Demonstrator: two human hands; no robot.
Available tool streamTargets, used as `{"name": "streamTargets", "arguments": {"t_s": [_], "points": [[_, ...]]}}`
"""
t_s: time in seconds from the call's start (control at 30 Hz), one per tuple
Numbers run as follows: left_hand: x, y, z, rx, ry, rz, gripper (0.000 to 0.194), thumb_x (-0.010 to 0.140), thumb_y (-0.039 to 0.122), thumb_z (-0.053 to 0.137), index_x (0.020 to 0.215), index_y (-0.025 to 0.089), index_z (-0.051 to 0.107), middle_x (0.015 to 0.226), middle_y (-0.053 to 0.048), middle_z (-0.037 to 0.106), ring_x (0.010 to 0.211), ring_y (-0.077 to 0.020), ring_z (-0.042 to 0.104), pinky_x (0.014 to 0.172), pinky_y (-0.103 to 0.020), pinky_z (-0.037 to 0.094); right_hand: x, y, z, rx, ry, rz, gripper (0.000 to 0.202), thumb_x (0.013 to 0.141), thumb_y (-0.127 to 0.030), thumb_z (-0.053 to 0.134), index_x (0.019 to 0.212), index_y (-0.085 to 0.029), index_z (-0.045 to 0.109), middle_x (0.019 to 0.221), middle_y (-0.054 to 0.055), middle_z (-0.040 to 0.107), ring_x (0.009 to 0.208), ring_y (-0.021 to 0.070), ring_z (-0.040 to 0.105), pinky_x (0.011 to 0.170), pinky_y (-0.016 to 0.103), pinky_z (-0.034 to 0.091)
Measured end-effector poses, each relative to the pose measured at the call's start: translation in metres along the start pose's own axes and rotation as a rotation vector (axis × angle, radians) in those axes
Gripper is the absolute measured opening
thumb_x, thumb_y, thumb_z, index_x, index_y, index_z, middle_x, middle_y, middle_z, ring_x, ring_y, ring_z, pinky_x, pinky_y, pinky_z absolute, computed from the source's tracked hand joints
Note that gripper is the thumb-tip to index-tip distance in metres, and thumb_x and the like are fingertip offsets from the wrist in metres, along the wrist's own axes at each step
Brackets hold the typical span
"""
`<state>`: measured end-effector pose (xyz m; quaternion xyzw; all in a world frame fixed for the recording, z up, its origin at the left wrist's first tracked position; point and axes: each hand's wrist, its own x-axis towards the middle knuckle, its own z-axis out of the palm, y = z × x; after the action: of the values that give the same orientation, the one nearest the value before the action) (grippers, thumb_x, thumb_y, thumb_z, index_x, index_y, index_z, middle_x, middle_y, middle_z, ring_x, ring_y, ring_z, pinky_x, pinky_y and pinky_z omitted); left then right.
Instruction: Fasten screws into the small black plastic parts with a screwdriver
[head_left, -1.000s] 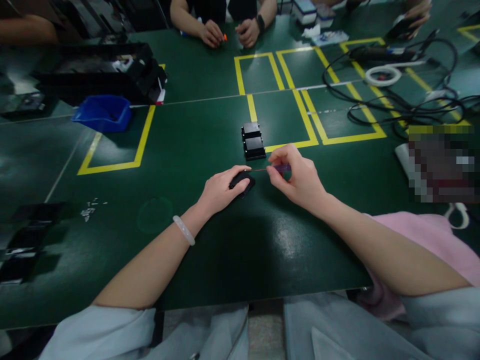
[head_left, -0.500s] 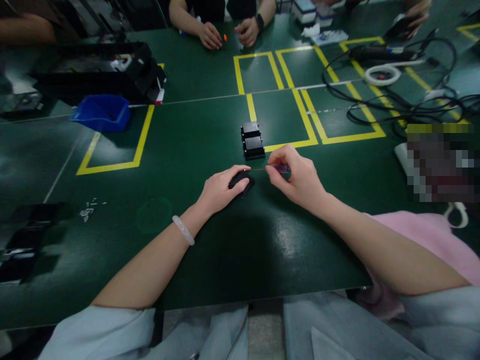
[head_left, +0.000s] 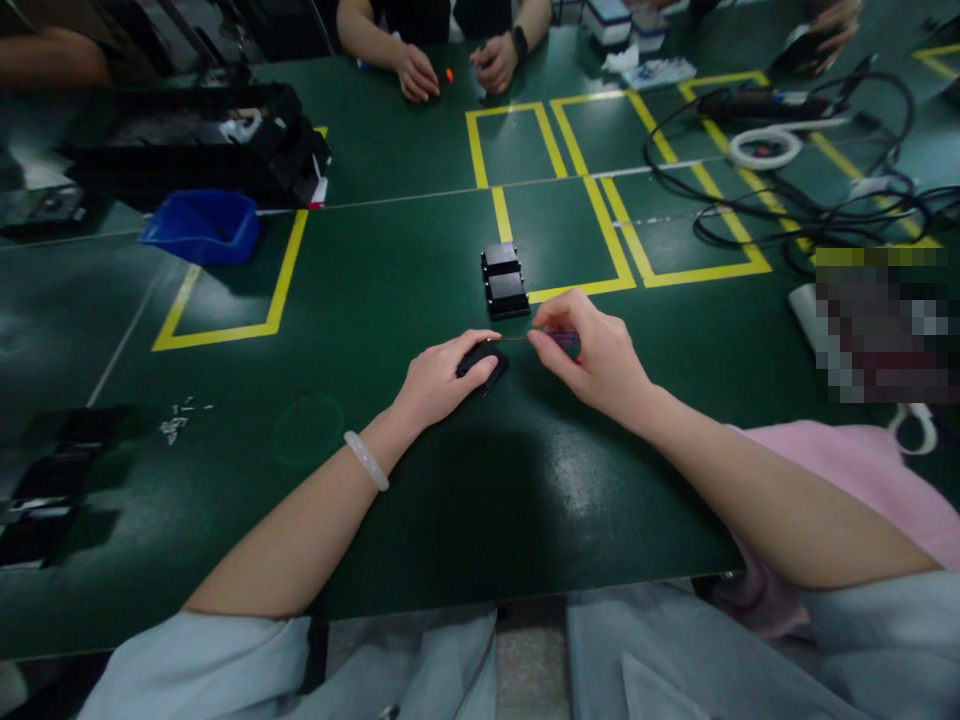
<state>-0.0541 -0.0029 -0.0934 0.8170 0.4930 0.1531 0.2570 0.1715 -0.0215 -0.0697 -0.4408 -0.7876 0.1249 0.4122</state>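
My left hand (head_left: 444, 378) is closed on a small black plastic part (head_left: 491, 377) and holds it at the green table. Fingers cover much of that part. Between the fingertips of my right hand (head_left: 592, 350) is a screwdriver (head_left: 564, 338) with a purple handle, lying nearly level. Its thin shaft points left and the tip reaches the upper edge of the black part, by my left index finger. Just beyond the hands, two black blocks (head_left: 505, 280) with small shiny screws along their sides stand one behind the other.
Loose screws (head_left: 176, 422) lie left of my arm, near more black parts (head_left: 56, 480). A blue bin (head_left: 202, 226) and a black tray (head_left: 195, 140) stand at the back left. Black cables (head_left: 795, 215) and a pink cloth (head_left: 847, 470) are at right. Another person's hands (head_left: 457, 70) rest across the table.
Both hands stay almost in place. The screwdriver and my right hand have shifted very slightly left; the black part is still in my left hand.
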Motion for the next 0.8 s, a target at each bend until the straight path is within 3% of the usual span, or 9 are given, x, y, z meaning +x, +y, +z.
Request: {"name": "streamTargets", "arguments": {"t_s": [0.17,0.23,0.37,0.57,0.8], "points": [[0.0000,-0.0003,0.0002,0.010,0.006,-0.006,0.048,0.097,0.052,0.040,0.134,0.028,0.059,0.121,-0.002,0.071,0.101,-0.0241,0.067,0.082,-0.032,0.048,0.0004,-0.0016,-0.0001,0.003,-0.008,0.020,0.009,0.088,-0.024,0.056,0.097,-0.023,0.053,0.078,-0.001,0.061,0.068,0.0153,0.057,0.067,0.029,0.044],[-0.0002,-0.0003,-0.0001,0.007,0.007,-0.006,0.048,0.097,0.052,0.040,0.134,0.028,0.059,0.121,-0.002,0.071,0.101,-0.0240,0.067,0.081,-0.032,0.048,0.0010,-0.0022,-0.0015,-0.002,-0.023,0.011,0.004,0.090,-0.026,0.055,0.092,-0.023,0.053,0.078,0.000,0.061,0.068,0.0152,0.056,0.067,0.030,0.043],[-0.0002,0.0004,-0.0009,0.001,-0.003,-0.007,0.047,0.098,0.053,0.040,0.134,0.029,0.059,0.123,-0.002,0.070,0.102,-0.0241,0.067,0.081,-0.032,0.047,0.0014,-0.0019,-0.0031,0.001,-0.036,-0.016,0.014,0.096,-0.032,0.052,0.086,-0.022,0.053,0.077,0.001,0.061,0.067,0.0150,0.054,0.065,0.029,0.042],[-0.0001,0.0005,0.0002,0.007,0.004,-0.006,0.048,0.098,0.053,0.039,0.135,0.028,0.058,0.123,-0.003,0.070,0.103,-0.0245,0.067,0.085,-0.034,0.048,0.0000,-0.0006,-0.0009,0.009,-0.017,0.006,0.004,0.093,-0.027,0.053,0.095,-0.023,0.054,0.082,0.001,0.062,0.072,0.0161,0.058,0.070,0.030,0.045],[-0.0001,0.0015,-0.0005,0.005,-0.007,-0.010,0.049,0.098,0.054,0.039,0.135,0.028,0.058,0.124,-0.003,0.070,0.104,-0.0248,0.066,0.085,-0.034,0.048,0.0004,0.0002,-0.0009,0.007,-0.021,-0.008,0.011,0.096,-0.032,0.052,0.090,-0.023,0.053,0.080,0.000,0.062,0.069,0.0150,0.056,0.067,0.029,0.043]]}}
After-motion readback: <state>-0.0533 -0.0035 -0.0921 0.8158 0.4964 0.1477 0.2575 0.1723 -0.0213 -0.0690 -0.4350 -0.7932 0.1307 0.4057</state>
